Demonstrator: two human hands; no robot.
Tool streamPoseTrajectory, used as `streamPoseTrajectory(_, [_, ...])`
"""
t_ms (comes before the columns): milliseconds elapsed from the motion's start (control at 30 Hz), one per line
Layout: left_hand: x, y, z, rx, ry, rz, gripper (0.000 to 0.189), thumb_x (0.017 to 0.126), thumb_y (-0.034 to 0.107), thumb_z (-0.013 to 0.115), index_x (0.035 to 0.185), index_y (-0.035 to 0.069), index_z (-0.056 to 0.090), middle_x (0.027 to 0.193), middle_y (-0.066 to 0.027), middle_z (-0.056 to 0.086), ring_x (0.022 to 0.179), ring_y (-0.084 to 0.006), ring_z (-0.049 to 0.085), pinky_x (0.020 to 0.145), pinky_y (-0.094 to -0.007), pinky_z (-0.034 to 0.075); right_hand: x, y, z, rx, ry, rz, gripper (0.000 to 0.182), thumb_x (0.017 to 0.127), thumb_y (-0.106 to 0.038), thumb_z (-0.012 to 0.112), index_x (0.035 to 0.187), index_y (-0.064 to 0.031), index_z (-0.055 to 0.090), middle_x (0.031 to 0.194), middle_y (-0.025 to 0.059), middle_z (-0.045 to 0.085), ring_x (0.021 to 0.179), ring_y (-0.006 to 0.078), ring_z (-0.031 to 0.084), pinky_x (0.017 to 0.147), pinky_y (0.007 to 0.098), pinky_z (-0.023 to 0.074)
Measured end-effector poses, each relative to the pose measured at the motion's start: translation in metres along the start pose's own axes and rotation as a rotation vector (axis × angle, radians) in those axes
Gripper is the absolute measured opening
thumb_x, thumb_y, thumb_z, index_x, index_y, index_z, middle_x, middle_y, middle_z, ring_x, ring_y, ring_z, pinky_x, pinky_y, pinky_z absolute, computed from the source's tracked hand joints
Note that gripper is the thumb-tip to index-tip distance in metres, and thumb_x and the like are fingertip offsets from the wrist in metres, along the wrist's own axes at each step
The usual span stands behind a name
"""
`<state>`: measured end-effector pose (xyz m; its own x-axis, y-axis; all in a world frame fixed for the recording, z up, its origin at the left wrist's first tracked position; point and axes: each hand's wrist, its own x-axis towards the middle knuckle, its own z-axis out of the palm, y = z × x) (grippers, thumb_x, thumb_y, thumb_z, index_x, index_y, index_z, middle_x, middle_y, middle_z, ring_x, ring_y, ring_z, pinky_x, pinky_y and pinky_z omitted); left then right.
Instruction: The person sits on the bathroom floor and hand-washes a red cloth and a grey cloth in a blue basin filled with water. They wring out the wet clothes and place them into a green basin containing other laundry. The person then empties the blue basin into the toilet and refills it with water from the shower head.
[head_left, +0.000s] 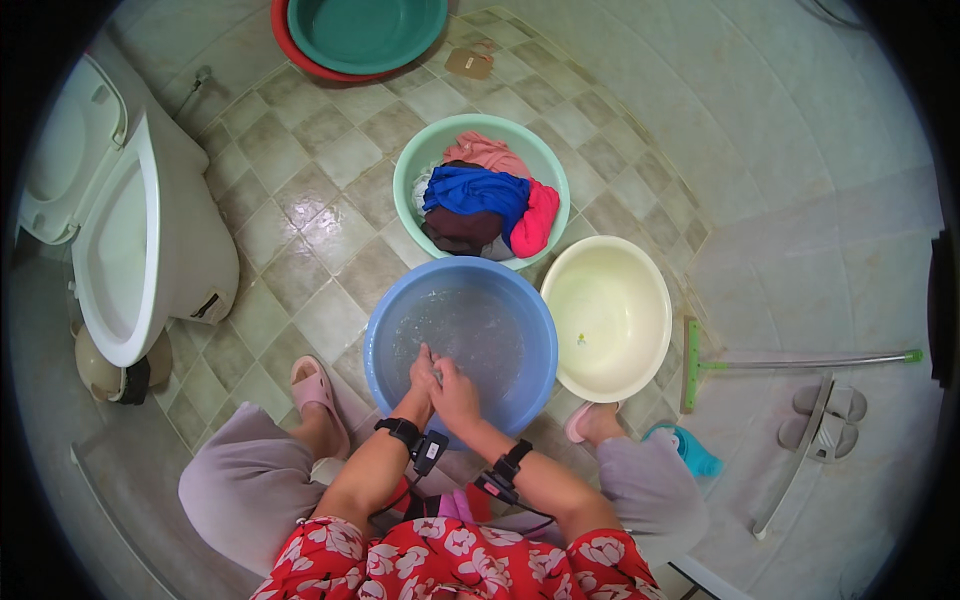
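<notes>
My left hand (422, 375) and my right hand (454, 394) meet over the near part of a blue plastic basin (551, 341), which holds cloudy water with bits of foam. The fingers press together; whether something small lies between them I cannot tell. Both wrists wear black straps with small devices. Touching the far rim of the blue basin is a mint-green basin (405, 161) of clothes: a blue garment (476, 191), a bright pink one (536, 219), a salmon one (487, 152) and a dark maroon one (463, 227). A cream basin (630, 322) at the right holds a small yellowish bit.
A white toilet (199, 247) stands left with its lid up. Teal (367, 34) and red (280, 37) basins are stacked at the far wall. On the right are a green-headed squeegee (691, 365), a turquoise container (694, 450) and grey slippers (825, 420) on a wall rack.
</notes>
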<state>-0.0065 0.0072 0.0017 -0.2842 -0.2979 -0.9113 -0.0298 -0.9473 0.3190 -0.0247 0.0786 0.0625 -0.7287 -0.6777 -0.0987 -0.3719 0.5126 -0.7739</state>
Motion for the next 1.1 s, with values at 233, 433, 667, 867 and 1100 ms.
streamPoseTrajectory(233, [-0.02,-0.006,0.035,-0.13,0.11,-0.03,0.029,0.095,0.033,0.043,0.073,0.014,0.046,0.06,0.0008,0.043,0.055,-0.0141,0.042,0.052,-0.0311,0.038,0.036,0.058,-0.008,-0.079,0.097,0.406,0.032,0.092,-0.037,0.045,0.092,-0.0052,0.053,0.076,0.0225,0.062,0.073,0.0447,0.059,0.065,0.0527,0.0455])
streamPoseTrajectory(433, [0.0,0.002,0.0,-0.068,0.107,0.107,0.03,0.095,0.033,0.044,0.074,0.012,0.046,0.061,0.0009,0.041,0.058,-0.0138,0.042,0.055,-0.0292,0.039,-0.003,-0.004,-0.001,-0.047,-0.111,0.203,0.032,0.092,-0.038,0.045,0.098,-0.0067,0.049,0.076,0.0217,0.063,0.072,0.0447,0.059,0.064,0.0528,0.0452])
streamPoseTrajectory(667, [0.007,-0.025,0.016,-0.192,0.031,-0.016,0.025,0.094,0.031,0.047,0.076,0.014,0.046,0.064,0.0015,0.042,0.056,-0.0143,0.041,0.053,-0.0304,0.04,0.028,0.069,-0.001,-0.067,0.117,0.368,0.032,0.091,-0.036,0.048,0.096,-0.0044,0.05,0.078,0.0247,0.061,0.074,0.046,0.058,0.063,0.0534,0.0436])
streamPoseTrajectory(867, [0.028,-0.009,-0.02,-0.239,0.039,0.022,0.032,0.095,0.032,0.044,0.068,0.016,0.041,0.06,0.0008,0.042,0.053,-0.0149,0.042,0.052,-0.0292,0.042,0.002,0.001,0.004,-0.021,-0.07,0.224,0.031,0.091,-0.036,0.049,0.095,-0.0054,0.053,0.077,0.0239,0.061,0.074,0.046,0.058,0.064,0.0517,0.0458])
streamPoseTrajectory(1100, [0.004,-0.017,0.017,-0.344,-0.014,-0.031,0.024,0.093,0.032,0.048,0.078,0.014,0.045,0.07,0.0004,0.043,0.065,-0.0151,0.043,0.06,-0.0298,0.041,0.033,0.06,-0.002,0.03,0.13,0.363,0.027,0.092,-0.033,0.047,0.095,-0.0063,0.053,0.077,0.0246,0.061,0.073,0.0458,0.058,0.062,0.0529,0.0443])
